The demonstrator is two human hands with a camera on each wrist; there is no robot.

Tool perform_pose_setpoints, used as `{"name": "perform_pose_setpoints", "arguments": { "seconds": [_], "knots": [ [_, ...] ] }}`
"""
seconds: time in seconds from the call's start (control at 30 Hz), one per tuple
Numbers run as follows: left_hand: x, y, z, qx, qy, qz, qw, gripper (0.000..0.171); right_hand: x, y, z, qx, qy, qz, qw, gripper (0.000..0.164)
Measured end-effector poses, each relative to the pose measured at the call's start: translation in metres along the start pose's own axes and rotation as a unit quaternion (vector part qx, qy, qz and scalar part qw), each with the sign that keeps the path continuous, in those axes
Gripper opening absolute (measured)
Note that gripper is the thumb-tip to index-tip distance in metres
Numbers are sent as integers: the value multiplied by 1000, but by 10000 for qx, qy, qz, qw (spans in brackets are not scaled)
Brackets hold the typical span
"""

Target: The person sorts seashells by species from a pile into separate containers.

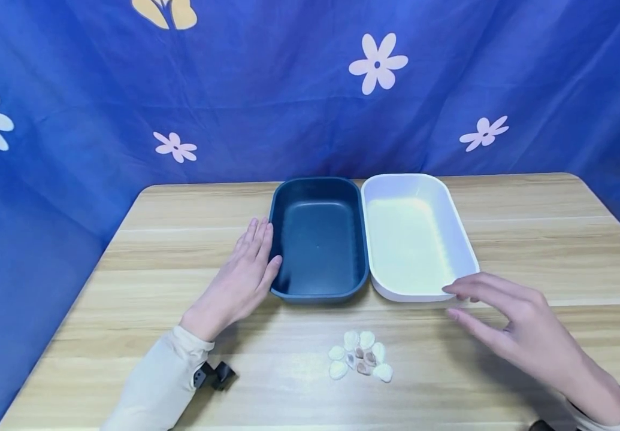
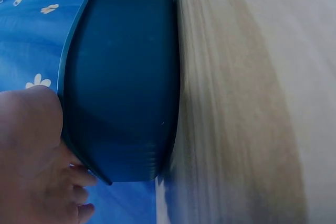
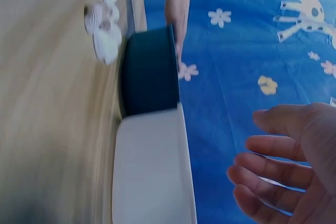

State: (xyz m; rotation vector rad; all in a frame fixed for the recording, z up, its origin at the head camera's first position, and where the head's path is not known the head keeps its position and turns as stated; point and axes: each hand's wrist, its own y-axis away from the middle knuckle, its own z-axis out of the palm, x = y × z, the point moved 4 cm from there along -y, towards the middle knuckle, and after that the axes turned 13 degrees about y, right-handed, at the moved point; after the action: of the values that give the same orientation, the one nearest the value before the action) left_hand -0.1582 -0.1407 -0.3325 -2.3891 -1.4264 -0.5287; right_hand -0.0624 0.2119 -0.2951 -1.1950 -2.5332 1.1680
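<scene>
My left hand (image 1: 236, 278) rests against the left rim of a dark teal plastic bin (image 1: 317, 297), its fingers extended and its thumb at the rim. In the left wrist view that bin (image 2: 121, 82) shows its outer side, with the hand (image 2: 31, 150) at its edge. A white plastic bin (image 1: 417, 297) stands right beside the teal one. Near its front right corner hovers my right hand (image 1: 525, 323), fingers loosely bent and nothing between them. The right wrist view has this hand (image 3: 283, 161) apart from the white bin (image 3: 152, 166). Both bins have bare insides.
In front of the bins, several white seashells (image 1: 351, 340) lie in a cluster around a few small brown ones (image 1: 363, 368). The wooden table (image 1: 153, 269) ends at a blue flowered curtain (image 1: 288, 90) behind. A black device (image 1: 215, 376) sits at my left wrist.
</scene>
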Motion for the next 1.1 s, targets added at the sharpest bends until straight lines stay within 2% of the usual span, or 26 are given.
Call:
{"name": "perform_pose_setpoints", "arguments": {
  "seconds": [0.23,0.37,0.53,0.7,0.9,1.1],
  "knots": [
    [0,-3,1,-53,125,-10,9999,64,-20,4,12,-312,-324,-288,9986,30],
    [-1,-4,1,-129,72,-31,9999,65,-27,9,23,-818,-472,-213,9953,26],
    [-1,-5,1,-154,7,-32,9999,65,-35,18,43,-1418,-549,-139,9883,12],
    [-1,-4,3,-138,-25,-14,9999,65,-40,28,62,-1878,-462,-75,9811,24],
    [-1,-3,3,-135,-2,-38,9999,65,-44,35,75,-1924,-432,-84,9803,27],
    [-2,-2,4,-129,-16,-58,9999,65,-47,39,83,-2151,-467,-2,9755,25]
  ]
}}
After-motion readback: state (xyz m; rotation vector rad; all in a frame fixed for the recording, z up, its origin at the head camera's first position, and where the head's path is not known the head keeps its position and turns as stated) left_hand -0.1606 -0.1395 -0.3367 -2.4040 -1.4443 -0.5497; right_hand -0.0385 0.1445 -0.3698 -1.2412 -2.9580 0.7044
